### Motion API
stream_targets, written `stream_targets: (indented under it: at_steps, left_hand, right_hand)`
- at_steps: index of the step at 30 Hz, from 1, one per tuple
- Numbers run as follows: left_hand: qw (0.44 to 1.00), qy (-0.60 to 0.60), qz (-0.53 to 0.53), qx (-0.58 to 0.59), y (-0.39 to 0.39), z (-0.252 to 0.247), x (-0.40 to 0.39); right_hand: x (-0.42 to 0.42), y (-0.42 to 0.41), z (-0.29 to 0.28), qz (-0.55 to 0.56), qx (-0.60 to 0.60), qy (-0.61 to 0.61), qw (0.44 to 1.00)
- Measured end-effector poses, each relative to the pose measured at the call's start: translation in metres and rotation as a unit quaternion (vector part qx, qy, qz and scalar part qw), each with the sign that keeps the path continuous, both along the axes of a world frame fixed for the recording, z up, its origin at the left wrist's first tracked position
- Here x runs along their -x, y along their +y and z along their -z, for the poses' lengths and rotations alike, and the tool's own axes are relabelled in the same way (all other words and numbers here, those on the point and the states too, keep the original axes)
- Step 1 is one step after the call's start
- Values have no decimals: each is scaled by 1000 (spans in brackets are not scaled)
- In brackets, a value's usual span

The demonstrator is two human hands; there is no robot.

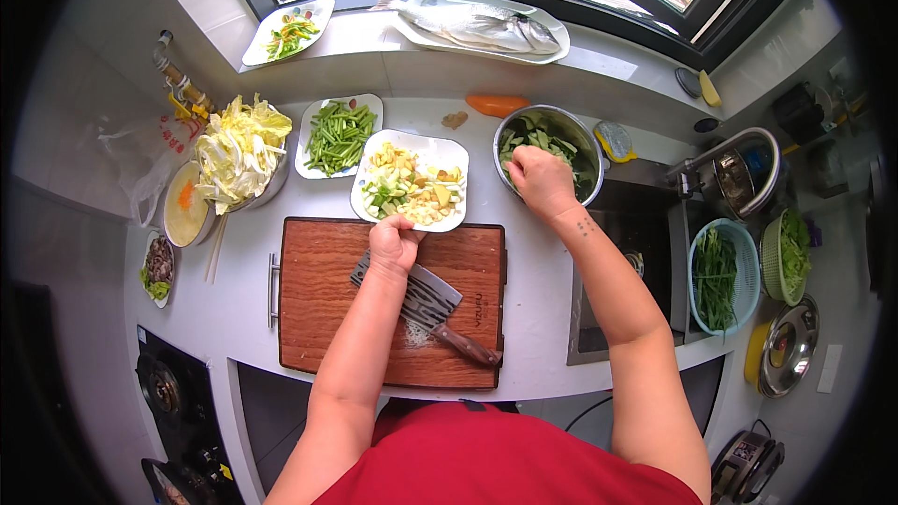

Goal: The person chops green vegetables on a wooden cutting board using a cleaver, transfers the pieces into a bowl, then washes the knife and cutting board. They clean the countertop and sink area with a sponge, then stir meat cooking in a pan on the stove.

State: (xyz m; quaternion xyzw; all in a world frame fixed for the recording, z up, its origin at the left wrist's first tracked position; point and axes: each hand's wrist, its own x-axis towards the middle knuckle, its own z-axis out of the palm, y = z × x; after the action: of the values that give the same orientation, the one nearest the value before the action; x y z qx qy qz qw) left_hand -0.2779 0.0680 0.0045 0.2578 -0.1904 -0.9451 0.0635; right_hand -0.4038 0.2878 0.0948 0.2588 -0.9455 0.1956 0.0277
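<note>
My left hand (394,244) grips the near rim of a white plate (359,205) that holds chopped garlic, ginger and scallion (414,186). Under that wrist a cleaver (431,296) with a wooden handle lies on a wooden cutting board (323,280). My right hand (541,179) is over the near left part of a metal bowl (598,186) of dark green leaves and pale green pieces (537,137). Its fingertips are curled and partly hidden, so whether they pinch anything is not visible. Behind the white plate stands another plate with cut green stems (342,137).
On the windowsill are a whole fish (477,24) on an oval dish and a small plate (256,42). A bowl of cut cabbage (242,151) stands left. A carrot (497,105) lies behind. The sink (621,245), faucet (775,168) and a blue basket (751,280) are at right.
</note>
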Motion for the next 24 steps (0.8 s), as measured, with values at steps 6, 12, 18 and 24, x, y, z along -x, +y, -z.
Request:
stream_targets:
  at_steps: [6, 12, 18, 24]
  left_hand:
    - [1000, -2, 3, 0, 8, -2, -3]
    - [999, -39, 27, 7, 11, 17, 14]
    - [998, -56, 23, 7, 17, 22, 28]
    - [998, -49, 9, -38, 15, 29, 54]
  right_hand:
    - [45, -28, 0, -24, -168, 103, 980]
    - [101, -107, 40, -107, -117, -60, 986]
    - [143, -147, 96, -46, -13, -165, 985]
    - [131, -137, 83, -34, 134, -110, 984]
